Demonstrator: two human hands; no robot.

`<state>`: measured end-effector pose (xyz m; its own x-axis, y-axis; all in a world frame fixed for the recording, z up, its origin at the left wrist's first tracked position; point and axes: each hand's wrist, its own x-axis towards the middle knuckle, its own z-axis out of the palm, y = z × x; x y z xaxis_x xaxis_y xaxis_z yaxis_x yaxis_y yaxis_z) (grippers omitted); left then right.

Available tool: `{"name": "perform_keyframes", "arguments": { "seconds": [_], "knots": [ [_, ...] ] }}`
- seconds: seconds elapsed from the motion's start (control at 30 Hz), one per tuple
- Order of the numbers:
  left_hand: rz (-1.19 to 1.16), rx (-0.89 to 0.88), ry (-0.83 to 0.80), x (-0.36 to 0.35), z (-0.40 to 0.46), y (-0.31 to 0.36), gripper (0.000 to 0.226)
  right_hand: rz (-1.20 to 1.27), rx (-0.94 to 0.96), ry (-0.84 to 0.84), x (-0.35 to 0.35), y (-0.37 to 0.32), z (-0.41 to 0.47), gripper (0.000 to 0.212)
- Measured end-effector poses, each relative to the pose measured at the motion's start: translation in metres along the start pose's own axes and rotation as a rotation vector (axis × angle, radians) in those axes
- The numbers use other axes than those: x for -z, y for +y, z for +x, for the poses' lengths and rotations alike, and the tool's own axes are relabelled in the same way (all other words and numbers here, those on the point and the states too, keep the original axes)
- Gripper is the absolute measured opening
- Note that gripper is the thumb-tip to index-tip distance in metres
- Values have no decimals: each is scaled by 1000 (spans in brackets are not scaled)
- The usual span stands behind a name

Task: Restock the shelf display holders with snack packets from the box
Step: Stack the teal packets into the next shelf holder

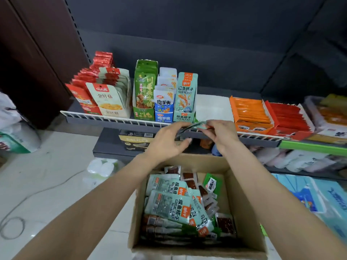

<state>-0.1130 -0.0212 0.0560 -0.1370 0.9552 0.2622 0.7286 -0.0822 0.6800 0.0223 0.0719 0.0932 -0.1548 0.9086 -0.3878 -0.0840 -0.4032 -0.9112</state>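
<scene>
Hidden or unclear: the packets held by both hands (193,126) show edge-on, so their count and print are hard to read; the lower shelf (112,145) is mostly in shadow and partly covered by the arms.
Left hand (170,141): fingers curl over the left end of the held packets, thumb underneath, pinching them.
Right hand (221,133): fingers and thumb pinch the right end of the same packets.
Held packets, place: just in front of the shelf rail (116,118), near the teal display holder (185,98), above the far edge of the box.
Box (242,203): open cardboard, near centre on the floor, holding loose teal packets (169,205), dark red packets (225,225) and a green packet (212,183).
Open room: a bare white strip of shelf (212,107) lies right of the teal holder, before the orange tray (249,113).
Shelf row, left to right: red holder (84,99), cream holder (110,102), green holder (145,91), blue holder (164,105), teal holder, orange tray, red tray (289,117).
Surroundings: white bags (11,124) far left on the floor; a cable (13,224) loops near left; a blue carton (315,197) sits right of the box.
</scene>
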Motion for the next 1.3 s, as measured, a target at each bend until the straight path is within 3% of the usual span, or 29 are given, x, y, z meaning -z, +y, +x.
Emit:
{"name": "perform_keyframes", "arguments": {
  "seconds": [0.13,0.23,0.3,0.37,0.43,0.5,0.6,0.7,0.8,0.93,1.13,1.3],
  "knots": [
    [35,21,143,23,44,-11,22,13,40,-83,-27,-20,19,23],
    [-156,120,210,42,84,-24,18,-348,190,-59,-43,-31,44,31],
    [-348,157,152,52,109,-28,14,-526,283,-126,-53,-37,59,32],
    [-540,207,79,55,133,-30,4,-545,317,-166,-61,-42,76,26],
    [-608,234,24,56,155,-33,9,-514,359,-94,-67,-47,93,20],
    [-521,212,-10,58,178,-39,18,-495,397,-9,-71,-52,113,17],
    [-391,155,-39,63,206,-51,53,-509,430,73,-76,-56,139,18],
    [-300,67,-84,63,227,-65,69,-543,415,53,-83,-53,160,19],
    [-36,-13,-48,60,241,-78,54,-592,419,-14,-89,-43,176,21],
    [332,-97,-32,55,249,-90,24,-841,444,67,-92,-33,188,27],
    [504,-45,-138,38,262,-98,32,-827,467,90,-97,-33,195,22],
    [465,-6,-141,38,263,-95,25,-907,468,85,-98,-37,200,25]
  ]
}}
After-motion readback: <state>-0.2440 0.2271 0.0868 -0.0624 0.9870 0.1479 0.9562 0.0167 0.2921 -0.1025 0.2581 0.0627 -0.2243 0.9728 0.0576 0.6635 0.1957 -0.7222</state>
